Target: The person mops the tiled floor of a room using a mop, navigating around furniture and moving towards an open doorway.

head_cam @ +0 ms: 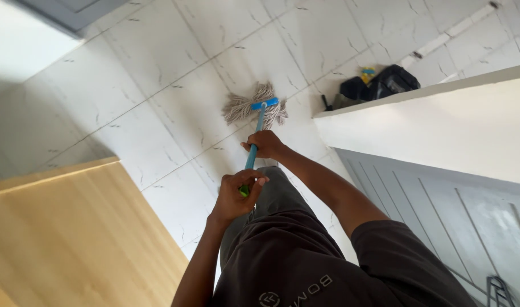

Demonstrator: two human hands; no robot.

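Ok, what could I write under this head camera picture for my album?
Both hands, left hand near the top and right hand lower, grip a blue mop on the white tiled floor.

Beige string mop head (pixel 254 106) on a blue handle (pixel 255 145) with green end, white grey-veined floor tiles (pixel 174 96), black bag (pixel 385 82), pale wooden panel (pixel 72 227), dark brown shirt (pixel 305 261).

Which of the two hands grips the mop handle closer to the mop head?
The right hand, lower on the blue handle near the stringy mop head; the left hand clasps the green-tipped top end.
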